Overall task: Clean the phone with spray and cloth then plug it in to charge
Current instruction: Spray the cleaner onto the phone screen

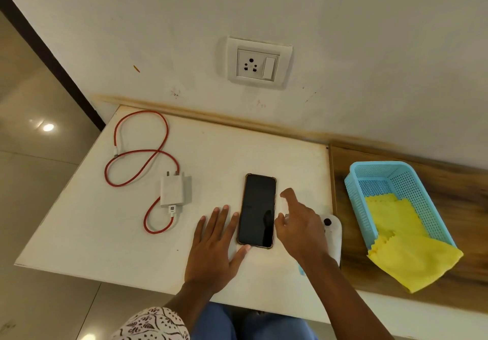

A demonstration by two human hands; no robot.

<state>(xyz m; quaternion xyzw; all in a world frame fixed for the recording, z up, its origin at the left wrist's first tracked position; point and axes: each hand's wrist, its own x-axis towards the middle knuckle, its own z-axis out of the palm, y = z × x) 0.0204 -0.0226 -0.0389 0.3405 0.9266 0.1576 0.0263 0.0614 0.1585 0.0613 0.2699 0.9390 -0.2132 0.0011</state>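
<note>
Steadying phone (pixel 257 210) with flat, released left hand (pixel 215 250); right hand (pixel 298 223) beside phone gripping small spray bottle (pixel 284 207); misting lightly, avoiding ports.

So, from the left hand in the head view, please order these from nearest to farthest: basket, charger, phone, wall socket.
1. Phone: touching the left hand, at its right.
2. Charger: to the left, on the white board.
3. Basket: far right, on the wooden top.
4. Wall socket: up on the wall.
</note>
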